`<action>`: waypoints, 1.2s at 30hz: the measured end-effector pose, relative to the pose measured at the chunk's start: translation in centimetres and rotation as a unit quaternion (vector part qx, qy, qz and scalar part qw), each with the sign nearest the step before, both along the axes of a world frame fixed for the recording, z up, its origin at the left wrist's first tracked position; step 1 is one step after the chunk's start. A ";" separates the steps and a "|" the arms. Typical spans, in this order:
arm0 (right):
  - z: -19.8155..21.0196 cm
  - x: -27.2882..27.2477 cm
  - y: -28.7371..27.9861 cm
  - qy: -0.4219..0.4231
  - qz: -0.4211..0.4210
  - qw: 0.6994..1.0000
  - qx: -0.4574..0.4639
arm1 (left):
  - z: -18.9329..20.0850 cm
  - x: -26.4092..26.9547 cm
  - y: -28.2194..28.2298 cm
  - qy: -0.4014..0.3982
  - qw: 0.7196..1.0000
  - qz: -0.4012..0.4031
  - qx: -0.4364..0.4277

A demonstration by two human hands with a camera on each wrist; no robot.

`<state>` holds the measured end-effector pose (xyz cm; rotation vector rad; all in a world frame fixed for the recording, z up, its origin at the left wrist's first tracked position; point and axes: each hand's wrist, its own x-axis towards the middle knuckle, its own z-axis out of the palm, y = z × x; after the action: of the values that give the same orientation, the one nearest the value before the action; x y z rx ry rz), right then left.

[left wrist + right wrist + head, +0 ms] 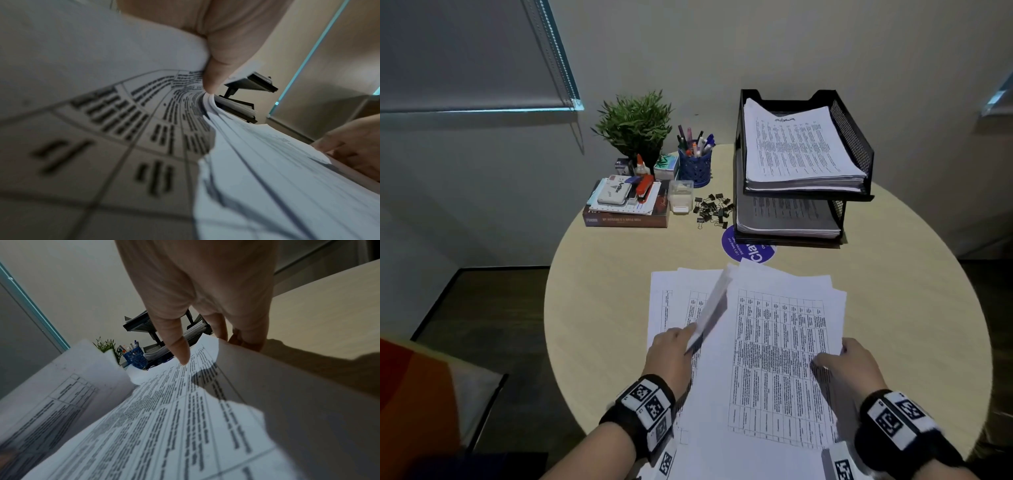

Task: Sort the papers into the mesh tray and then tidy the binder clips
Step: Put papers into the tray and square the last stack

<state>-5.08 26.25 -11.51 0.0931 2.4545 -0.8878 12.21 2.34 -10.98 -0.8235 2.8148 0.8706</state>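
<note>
On the round pale-wood tabletop [602, 274] a loose spread of white printed papers with tables [774, 342] lay close to the person, not yet squared into one stack. The left hand [671, 349] had its thumb and fingers [213, 71] pinched on the near edge of a thin sheaf, which stood lifted and tilted up from the sheets beneath. The right hand [849, 363] gripped the right edge of the top pages, thumb [179, 345] pressed on the print and the other fingers curled under the margin.

The black two-tier mesh tray [856, 144] stood at the far right of the tabletop, well apart from the spread, and both tiers already carried paper. Just left of it lay a scattered heap of small black binder clips [714, 210], beside a small clear plastic box [680, 197] and in front of a blue perforated pen cup [695, 168].

The sorting looked only partly done, and the clips untouched. The main risk, as I judged it, was the uneven pile: with each hand holding only an edge, the lower sheets could slide out and fan across the tabletop or off its near rim once anything was lifted. A sheaf held by a single pinch might also sag and buckle on the way to the tray, or catch on the front lip of the crowded upper tier. A low carry could sweep the clips about.
</note>
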 end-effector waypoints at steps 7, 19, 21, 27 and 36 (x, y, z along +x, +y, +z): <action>0.5 0.0 -0.1 0.009 -0.002 0.998 0.060 | 0.0 0.3 1.1 0.071 0.995 0.015 0.068; 1.5 1.3 -2.2 0.004 0.034 0.999 0.028 | 1.4 -0.3 -0.2 0.050 0.926 0.250 0.278; 1.4 1.8 -2.8 -0.009 0.048 0.999 0.024 | 1.8 -0.8 0.4 0.051 0.914 0.242 0.321; 1.3 1.8 -3.1 0.007 0.051 0.992 0.119 | 3.0 -2.5 0.7 -0.017 0.919 0.275 0.282; 1.5 0.3 -3.4 -0.034 0.021 0.999 -0.022 | 1.3 -3.9 0.6 0.021 0.848 0.331 0.414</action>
<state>-4.78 22.81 -10.03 0.0562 2.3645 -0.9054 8.33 2.92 -9.69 -1.5662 1.7651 1.9722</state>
